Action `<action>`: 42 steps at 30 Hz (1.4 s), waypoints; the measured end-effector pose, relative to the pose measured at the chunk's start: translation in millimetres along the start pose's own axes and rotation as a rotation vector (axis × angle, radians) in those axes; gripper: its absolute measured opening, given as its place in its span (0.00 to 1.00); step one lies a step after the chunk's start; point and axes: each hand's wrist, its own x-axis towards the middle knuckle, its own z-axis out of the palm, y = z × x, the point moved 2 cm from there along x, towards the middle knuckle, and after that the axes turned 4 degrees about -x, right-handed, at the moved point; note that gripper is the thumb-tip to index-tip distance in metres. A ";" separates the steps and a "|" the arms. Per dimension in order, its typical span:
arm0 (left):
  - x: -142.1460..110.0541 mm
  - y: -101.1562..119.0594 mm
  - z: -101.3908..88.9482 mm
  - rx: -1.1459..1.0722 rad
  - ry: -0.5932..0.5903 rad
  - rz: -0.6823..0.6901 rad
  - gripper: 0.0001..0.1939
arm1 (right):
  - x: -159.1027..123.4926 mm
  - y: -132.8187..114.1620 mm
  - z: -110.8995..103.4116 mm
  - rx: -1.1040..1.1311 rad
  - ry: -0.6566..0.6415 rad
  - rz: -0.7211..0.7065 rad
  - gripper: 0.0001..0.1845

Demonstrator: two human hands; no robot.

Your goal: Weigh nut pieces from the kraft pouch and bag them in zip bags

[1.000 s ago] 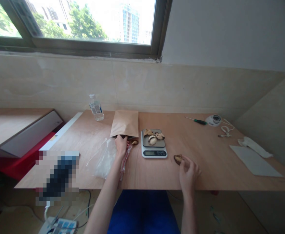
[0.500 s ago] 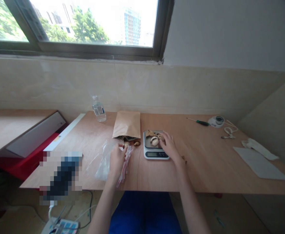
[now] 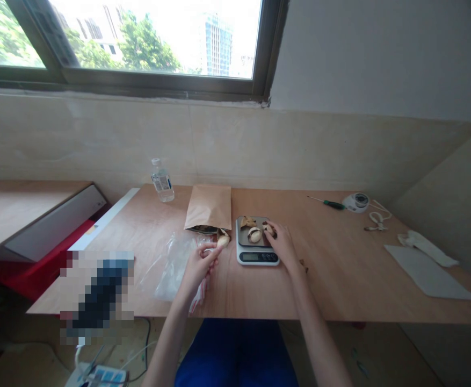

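Note:
Between the fingertips of my left hand [image 3: 202, 262] is a dried mushroom [image 3: 223, 239], pale side showing, just right of the bag's mouth. A brown paper bag [image 3: 210, 207] lies with its open end toward me, dark inside. My right hand [image 3: 280, 241] reaches over the right side of a white kitchen scale [image 3: 241, 251], its fingers closed around another dried mushroom [image 3: 269, 231] at the plate. Also on the metal plate are a round pale mushroom [image 3: 254, 235] and a yellowish-brown piece [image 3: 247, 221]. The scale's readout is too small to read.
Clear plastic bags [image 3: 171, 271] with red-striped edges lie by my left wrist. A water bottle [image 3: 162, 183] stands at the back left. Brown crumbs [image 3: 303, 265] lie beside my right forearm. Farther right are a screwdriver [image 3: 333, 205], a white camera [image 3: 356, 202] and a white sheet [image 3: 428, 271].
My left hand has moved right from the bag's mouth, and the mushroom in it now shows its pale side. My right hand stays at the scale, with more of its mushroom visible.

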 end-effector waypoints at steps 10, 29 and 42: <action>1.2 -18.1 12.3 -0.048 0.007 0.001 0.25 | -15.8 -13.6 12.5 -0.070 -0.010 -0.077 0.23; -1.3 -25.4 9.7 -0.095 0.051 -0.004 0.23 | -33.9 -24.1 -27.3 0.193 0.096 0.027 0.16; 7.1 -17.0 25.3 -0.005 0.050 0.089 0.22 | -27.9 -14.8 -5.7 -0.074 -0.003 -0.141 0.17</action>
